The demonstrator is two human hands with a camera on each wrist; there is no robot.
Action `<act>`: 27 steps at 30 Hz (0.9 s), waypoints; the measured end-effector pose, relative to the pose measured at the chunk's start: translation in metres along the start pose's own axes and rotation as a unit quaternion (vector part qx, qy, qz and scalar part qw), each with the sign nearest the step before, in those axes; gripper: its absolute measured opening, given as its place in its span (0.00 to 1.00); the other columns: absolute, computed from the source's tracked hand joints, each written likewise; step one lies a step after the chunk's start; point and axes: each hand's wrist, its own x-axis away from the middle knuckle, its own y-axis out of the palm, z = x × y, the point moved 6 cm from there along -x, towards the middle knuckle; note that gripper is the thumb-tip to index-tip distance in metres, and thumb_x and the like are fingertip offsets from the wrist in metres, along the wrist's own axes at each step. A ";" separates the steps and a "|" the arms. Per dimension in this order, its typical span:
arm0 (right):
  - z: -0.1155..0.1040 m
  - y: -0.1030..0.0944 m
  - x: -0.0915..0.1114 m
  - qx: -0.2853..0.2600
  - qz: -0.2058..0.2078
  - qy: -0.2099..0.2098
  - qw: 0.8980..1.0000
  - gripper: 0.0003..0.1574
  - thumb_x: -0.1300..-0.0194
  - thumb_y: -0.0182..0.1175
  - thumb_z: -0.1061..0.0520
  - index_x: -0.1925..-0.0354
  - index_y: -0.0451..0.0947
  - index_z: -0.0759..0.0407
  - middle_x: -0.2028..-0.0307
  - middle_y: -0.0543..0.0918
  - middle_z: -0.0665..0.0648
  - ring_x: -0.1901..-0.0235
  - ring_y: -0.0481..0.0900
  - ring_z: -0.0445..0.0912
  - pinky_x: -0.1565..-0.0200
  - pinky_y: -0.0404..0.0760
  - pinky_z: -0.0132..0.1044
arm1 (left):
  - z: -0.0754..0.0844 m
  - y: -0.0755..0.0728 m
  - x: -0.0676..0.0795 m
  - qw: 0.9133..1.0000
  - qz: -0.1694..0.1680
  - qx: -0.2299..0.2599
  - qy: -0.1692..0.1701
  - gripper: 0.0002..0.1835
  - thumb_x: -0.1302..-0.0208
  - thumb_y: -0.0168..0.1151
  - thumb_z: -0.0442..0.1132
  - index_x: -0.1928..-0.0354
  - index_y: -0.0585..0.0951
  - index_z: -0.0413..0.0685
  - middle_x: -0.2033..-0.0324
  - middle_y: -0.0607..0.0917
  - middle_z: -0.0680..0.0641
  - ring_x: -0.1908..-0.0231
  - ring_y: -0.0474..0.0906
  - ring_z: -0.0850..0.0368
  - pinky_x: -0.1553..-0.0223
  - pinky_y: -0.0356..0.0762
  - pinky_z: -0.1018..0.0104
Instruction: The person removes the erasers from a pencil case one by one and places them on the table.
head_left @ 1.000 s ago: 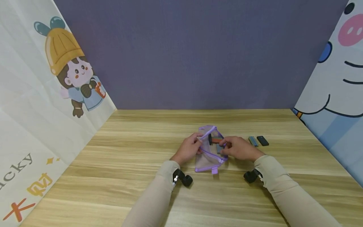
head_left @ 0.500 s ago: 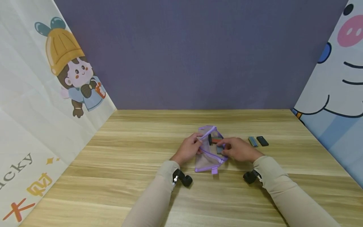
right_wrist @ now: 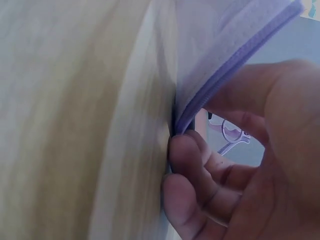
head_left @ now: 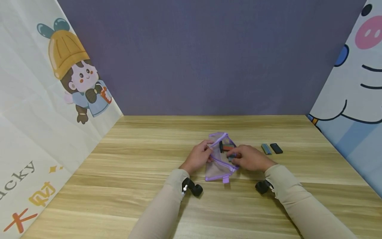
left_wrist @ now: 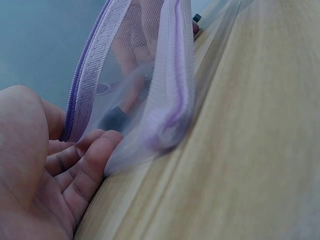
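A purple-trimmed mesh zip pouch [head_left: 219,171] lies on the table with its zip undone and its mouth gaping. My left hand [head_left: 197,157] pinches the zip edge at its left; the left wrist view shows the thumb and fingers at that zip tape [left_wrist: 82,110]. Inside the pouch are a dark piece [head_left: 221,147], a reddish-brown bar [head_left: 228,147] and a blue-grey block [head_left: 230,159], partly covered by fingers. My right hand [head_left: 249,157] reaches over the pouch's right edge, index finger and thumb about the block. In the right wrist view, bent fingers touch the zip edge [right_wrist: 220,82]; their grip is partly hidden.
On the wooden table [head_left: 119,179], right of my right hand, lie a blue-grey ridged block [head_left: 266,149] and a black block [head_left: 276,148]. A dark purple panel [head_left: 191,59] stands at the back. Printed cloths hang at both sides.
My right hand has shifted slightly left, its index finger moving further over the blue-grey block in the pouch. The left hand and the pouch have stayed in place.
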 end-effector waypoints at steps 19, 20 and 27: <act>0.001 -0.005 0.000 -0.006 0.015 -0.011 1.000 0.14 0.32 0.64 0.60 0.48 0.82 0.55 0.70 0.80 0.49 0.79 0.71 0.42 0.76 0.70 0.36 | 0.002 0.000 0.000 1.000 -0.001 0.003 0.000 0.18 0.24 0.52 0.37 0.35 0.75 0.46 0.68 0.81 0.47 0.71 0.82 0.57 0.67 0.84 0.65; 0.001 -0.005 0.000 -0.009 0.016 -0.012 1.000 0.14 0.32 0.64 0.60 0.48 0.82 0.55 0.70 0.80 0.49 0.79 0.71 0.42 0.76 0.70 0.36 | 0.002 0.000 0.000 1.000 0.000 0.002 0.000 0.18 0.24 0.52 0.37 0.35 0.75 0.46 0.68 0.81 0.46 0.72 0.82 0.57 0.67 0.84 0.64; 0.001 -0.004 0.001 -0.011 0.020 -0.010 1.000 0.13 0.33 0.66 0.59 0.51 0.80 0.54 0.75 0.79 0.49 0.80 0.71 0.42 0.77 0.70 0.36 | 0.002 -0.001 0.000 1.000 -0.001 0.003 -0.002 0.19 0.24 0.52 0.37 0.35 0.75 0.46 0.69 0.81 0.47 0.72 0.82 0.57 0.67 0.84 0.65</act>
